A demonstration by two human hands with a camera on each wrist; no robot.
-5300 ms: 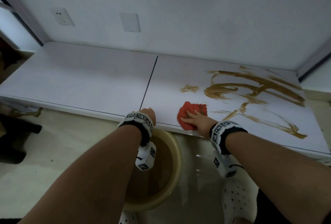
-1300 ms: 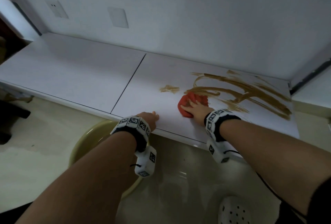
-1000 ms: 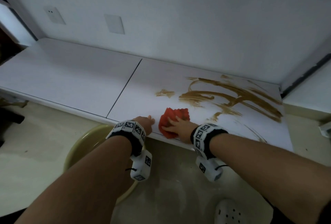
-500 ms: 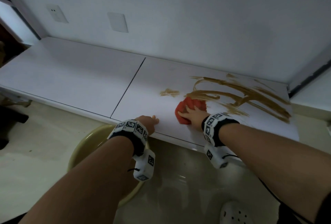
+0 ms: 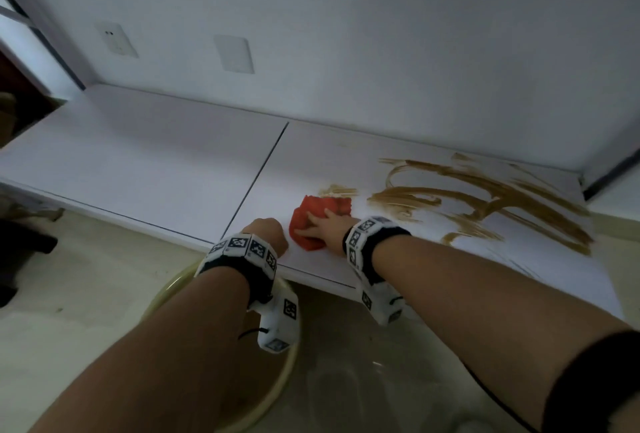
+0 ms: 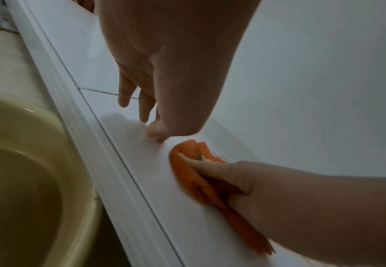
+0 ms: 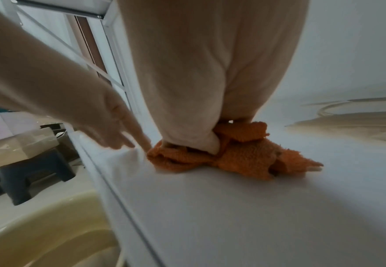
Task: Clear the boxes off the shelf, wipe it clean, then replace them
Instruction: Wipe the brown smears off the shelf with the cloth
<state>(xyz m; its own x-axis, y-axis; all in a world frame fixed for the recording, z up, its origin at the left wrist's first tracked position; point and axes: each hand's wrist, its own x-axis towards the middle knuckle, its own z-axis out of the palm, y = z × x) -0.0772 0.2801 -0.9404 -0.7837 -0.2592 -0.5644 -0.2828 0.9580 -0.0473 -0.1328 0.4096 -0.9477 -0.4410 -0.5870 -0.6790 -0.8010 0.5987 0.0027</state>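
Observation:
The white shelf holds no boxes; brown smears cover its right half. My right hand presses a crumpled orange cloth flat on the shelf near the front edge, just left of the smears. The right wrist view shows the cloth bunched under my right hand. My left hand rests at the shelf's front edge beside the cloth. In the left wrist view its fingers hang fairly straight, tips touching the surface, holding nothing.
A yellow basin of murky water stands on the floor below the shelf edge, under my left wrist. A dark stool carrying a pale box stands to the left. A wall socket and a blank plate are behind the shelf.
My right hand has rubbed the cloth back and forth and now slid it left, away from the big smears and close to my left hand. The left hand has stayed at the edge.

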